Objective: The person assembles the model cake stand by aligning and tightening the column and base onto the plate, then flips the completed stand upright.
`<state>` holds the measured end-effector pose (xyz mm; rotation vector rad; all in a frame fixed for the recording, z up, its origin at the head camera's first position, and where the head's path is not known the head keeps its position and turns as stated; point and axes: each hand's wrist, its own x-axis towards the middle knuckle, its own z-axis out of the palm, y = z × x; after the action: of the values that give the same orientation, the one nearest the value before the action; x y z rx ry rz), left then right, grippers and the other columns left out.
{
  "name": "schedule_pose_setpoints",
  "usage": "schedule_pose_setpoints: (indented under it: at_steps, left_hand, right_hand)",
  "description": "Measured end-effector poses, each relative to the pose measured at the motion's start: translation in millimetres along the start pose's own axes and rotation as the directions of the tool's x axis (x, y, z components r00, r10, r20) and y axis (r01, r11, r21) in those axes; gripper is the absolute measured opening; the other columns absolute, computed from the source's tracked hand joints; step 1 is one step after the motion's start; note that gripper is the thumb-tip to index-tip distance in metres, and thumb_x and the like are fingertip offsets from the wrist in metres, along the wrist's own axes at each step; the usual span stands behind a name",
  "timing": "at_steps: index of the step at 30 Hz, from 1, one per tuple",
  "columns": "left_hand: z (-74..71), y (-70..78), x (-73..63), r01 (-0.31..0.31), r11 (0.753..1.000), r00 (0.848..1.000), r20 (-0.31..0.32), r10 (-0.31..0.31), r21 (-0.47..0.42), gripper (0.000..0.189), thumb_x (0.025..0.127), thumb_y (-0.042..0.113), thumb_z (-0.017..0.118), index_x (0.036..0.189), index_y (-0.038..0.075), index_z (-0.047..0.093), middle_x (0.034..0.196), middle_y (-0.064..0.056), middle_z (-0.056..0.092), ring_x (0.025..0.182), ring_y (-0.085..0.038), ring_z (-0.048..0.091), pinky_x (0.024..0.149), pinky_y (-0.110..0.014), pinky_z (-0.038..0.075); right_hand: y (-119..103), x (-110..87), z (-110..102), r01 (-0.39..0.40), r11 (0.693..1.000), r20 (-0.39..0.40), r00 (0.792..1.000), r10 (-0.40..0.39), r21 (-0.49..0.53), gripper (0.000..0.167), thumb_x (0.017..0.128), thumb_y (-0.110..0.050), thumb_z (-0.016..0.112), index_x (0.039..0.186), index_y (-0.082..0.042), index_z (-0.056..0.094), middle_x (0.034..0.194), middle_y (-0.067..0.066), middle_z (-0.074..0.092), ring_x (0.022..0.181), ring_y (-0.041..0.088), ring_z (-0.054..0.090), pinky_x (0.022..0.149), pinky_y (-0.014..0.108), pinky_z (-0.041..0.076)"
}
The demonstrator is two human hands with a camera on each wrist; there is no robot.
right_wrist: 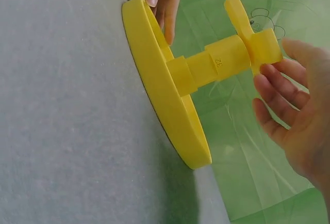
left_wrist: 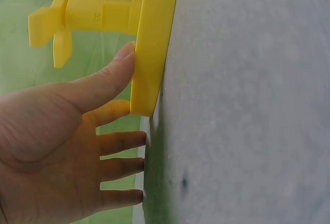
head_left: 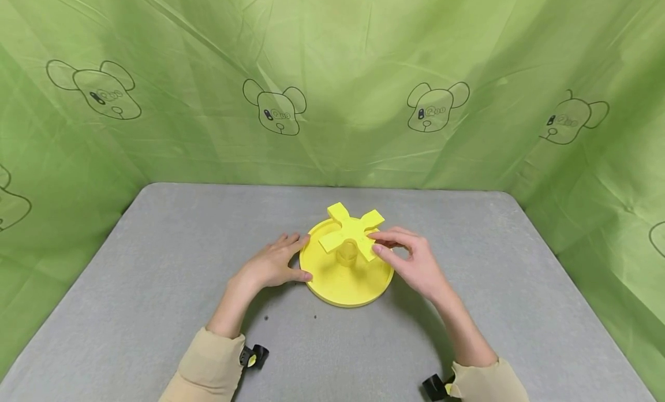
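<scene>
A round yellow dish point(head_left: 332, 294) with a low raised rim lies on the table. From its middle rises a stepped yellow post point(right_wrist: 203, 69), topped by a yellow four-armed cross knob point(head_left: 353, 229). My left hand point(head_left: 267, 265) rests at the dish's left edge, thumb and index finger against the rim, fingers spread and fairly straight. Its other fingertips reach down to the tabletop in the left wrist view. With thumb and fingertips my right hand point(head_left: 418, 263) pinches the near right arm of the cross knob. Small raised digits show on the post point(left_wrist: 111, 15) in the left wrist view.
The grey table point(head_left: 182, 246) extends around the dish on all sides. Green fabric point(head_left: 353, 153) with printed bear heads hangs behind it and at both sides. Two small dark specks mark the tabletop in front of the dish. Each sleeve cuff carries a black wrist camera point(head_left: 254, 357).
</scene>
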<state>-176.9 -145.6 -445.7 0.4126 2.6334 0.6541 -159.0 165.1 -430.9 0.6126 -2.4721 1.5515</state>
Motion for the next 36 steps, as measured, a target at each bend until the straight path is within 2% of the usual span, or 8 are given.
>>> schedule_pose_setpoints:
  at_steps: [4,7,11,15,18,21,28,36]
  left_hand:
    - [0.1,0.6,-0.1,-0.002,1.0,1.0,0.001,0.002,0.0,0.091,0.092,0.047,0.075,0.164,0.018,0.028,0.171,-0.017,0.024,0.16,-0.043,0.016,0.129,-0.063,0.019]
    - [0.0,0.9,-0.2,-0.003,1.0,1.0,0.0,0.003,-0.001,0.091,0.092,0.047,0.075,0.164,0.018,0.028,0.171,-0.017,0.024,0.16,-0.043,0.016,0.129,-0.063,0.019]
    - [0.2,0.6,-0.4,-0.004,1.0,1.0,-0.002,0.004,0.001,0.091,0.092,0.047,0.075,0.164,0.018,0.028,0.171,-0.018,0.024,0.16,-0.043,0.016,0.129,-0.063,0.019]
    - [0.5,0.1,-0.3,-0.007,1.0,1.0,-0.004,0.007,0.005,0.091,0.092,0.047,0.075,0.164,0.017,0.029,0.171,-0.018,0.025,0.16,-0.044,0.016,0.129,-0.064,0.019]
    - [0.6,-0.1,-0.1,-0.008,1.0,1.0,-0.004,0.008,0.005,0.091,0.092,0.047,0.075,0.164,0.017,0.029,0.171,-0.019,0.025,0.16,-0.044,0.017,0.129,-0.064,0.019]
    - [0.8,-0.1,0.1,-0.008,1.0,1.0,-0.003,0.008,0.009,0.091,0.092,0.047,0.075,0.164,0.017,0.029,0.171,-0.018,0.025,0.16,-0.044,0.017,0.129,-0.064,0.019]
    - [0.0,0.9,0.0,-0.002,1.0,1.0,0.002,0.002,0.008,0.092,0.092,0.048,0.075,0.165,0.017,0.027,0.171,-0.017,0.023,0.16,-0.042,0.015,0.129,-0.064,0.019]
    - [-0.8,1.4,-1.6,0.0,1.0,1.0,0.002,0.0,-0.001,0.093,0.092,0.047,0.075,0.165,0.017,0.027,0.172,-0.017,0.023,0.161,-0.041,0.014,0.129,-0.064,0.019]
  right_hand:
    - [0,1.4,1,0.028,1.0,-0.179,0.983,-0.026,0.008,0.017,0.094,-0.009,0.075,0.111,-0.009,0.078,0.099,0.007,0.071,0.09,0.007,0.064,0.083,0.016,0.056]
    - [3,3.5,1,0.019,0.998,-0.222,0.975,-0.007,0.055,0.034,0.094,-0.006,0.074,0.127,-0.007,0.07,0.117,0.009,0.066,0.109,0.014,0.063,0.093,0.023,0.059]
    - [10,4.6,2,-0.044,0.992,-0.061,0.997,0.052,0.118,0.064,0.097,-0.007,0.07,0.156,-0.011,0.045,0.159,0.008,0.044,0.143,0.032,0.049,0.111,0.041,0.053]
    - [13,4.1,4,-0.108,0.981,0.093,0.991,0.094,0.16,0.073,0.101,-0.013,0.065,0.164,-0.015,0.028,0.173,0.003,0.023,0.154,0.034,0.036,0.118,0.044,0.045]
    - [14,4.0,5,-0.108,0.977,0.135,0.987,0.084,0.185,0.073,0.102,-0.012,0.064,0.165,-0.015,0.026,0.173,0.002,0.022,0.157,0.03,0.031,0.119,0.042,0.043]
    - [12,3.6,6,-0.101,0.978,0.135,0.988,0.077,0.183,0.072,0.101,-0.012,0.066,0.163,-0.015,0.03,0.172,0.002,0.026,0.154,0.029,0.036,0.117,0.038,0.047]
    - [12,3.1,5,-0.088,0.987,0.058,0.995,0.081,0.133,0.064,0.098,-0.014,0.07,0.157,-0.014,0.044,0.159,0.01,0.044,0.141,0.03,0.05,0.11,0.032,0.053]
    - [12,4.0,5,-0.065,0.994,0.001,0.998,0.066,0.091,0.042,0.097,-0.014,0.072,0.138,-0.01,0.065,0.132,0.01,0.061,0.119,0.014,0.061,0.103,0.02,0.055]
